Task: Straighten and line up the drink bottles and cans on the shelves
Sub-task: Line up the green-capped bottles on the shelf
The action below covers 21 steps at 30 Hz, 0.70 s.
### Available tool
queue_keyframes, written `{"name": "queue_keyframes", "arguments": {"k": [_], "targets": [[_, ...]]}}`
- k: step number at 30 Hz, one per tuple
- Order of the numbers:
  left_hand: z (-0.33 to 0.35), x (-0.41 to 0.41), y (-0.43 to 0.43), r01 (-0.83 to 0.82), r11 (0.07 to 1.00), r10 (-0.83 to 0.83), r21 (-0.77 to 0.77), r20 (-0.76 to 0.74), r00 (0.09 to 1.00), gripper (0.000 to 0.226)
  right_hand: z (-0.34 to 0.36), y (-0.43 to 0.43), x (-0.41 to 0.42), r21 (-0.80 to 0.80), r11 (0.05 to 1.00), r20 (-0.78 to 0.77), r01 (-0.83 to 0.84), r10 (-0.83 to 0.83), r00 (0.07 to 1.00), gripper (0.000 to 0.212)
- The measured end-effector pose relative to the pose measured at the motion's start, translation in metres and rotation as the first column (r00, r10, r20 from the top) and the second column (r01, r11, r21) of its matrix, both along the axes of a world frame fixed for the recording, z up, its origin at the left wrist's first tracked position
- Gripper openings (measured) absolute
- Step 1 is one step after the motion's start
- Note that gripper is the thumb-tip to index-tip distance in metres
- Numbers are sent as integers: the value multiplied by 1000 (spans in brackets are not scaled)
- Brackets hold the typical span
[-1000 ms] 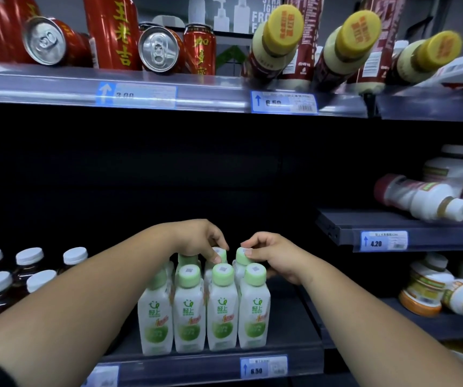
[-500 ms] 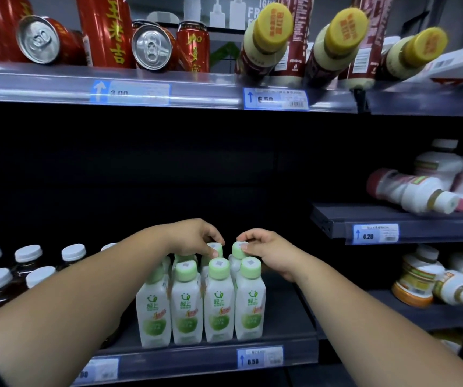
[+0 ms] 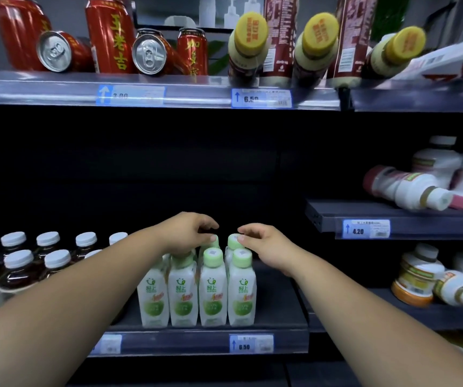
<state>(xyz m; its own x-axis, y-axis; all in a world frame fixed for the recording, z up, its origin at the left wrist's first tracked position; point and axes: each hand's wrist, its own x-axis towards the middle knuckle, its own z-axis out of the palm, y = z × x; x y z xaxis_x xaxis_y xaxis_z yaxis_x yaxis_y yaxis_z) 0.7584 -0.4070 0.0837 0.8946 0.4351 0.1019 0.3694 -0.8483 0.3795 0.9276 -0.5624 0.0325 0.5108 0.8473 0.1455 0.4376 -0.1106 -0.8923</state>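
green-capped rear bottles (image 3: pixel 233 242) mostly hidden | left hand (image 3: pixel 188 233) pinches one cap | right hand (image 3: pixel 265 247) pinches the other

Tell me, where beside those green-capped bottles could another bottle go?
Bare shelf lies right of the green-capped bottles, up to the shelf's right end. Left of them it is crowded: the brown bottles stand packed.

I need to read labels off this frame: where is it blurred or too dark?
Head view: the yellow-capped bottles and the white bottles at right are motion-smeared. Head view again: the recess behind the green-capped bottles is near black, while the lower 6.50 tag is legible.
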Motion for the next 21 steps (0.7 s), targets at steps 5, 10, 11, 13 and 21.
{"name": "queue_keyframes", "arguments": {"k": [5,10,11,13,21], "targets": [[17,-11,-20,-49,999,49,3,121,991,44,16,-5,-1,3,1000,175,3,-3,985,41],[47,-26,-44,-89,989,58,123,233,971,42,49,-12,-11,93,994,263,-56,29,964,38],[54,-29,-48,-92,984,52,149,255,966,42,57,-13,-14,114,991,276,-70,36,960,38],[69,-35,-55,-96,978,35,187,305,952,42,74,-16,-20,165,982,314,-91,35,949,37],[130,-69,-70,-33,946,-104,323,397,912,45,142,-34,-63,340,929,420,-145,-12,907,36]]}}
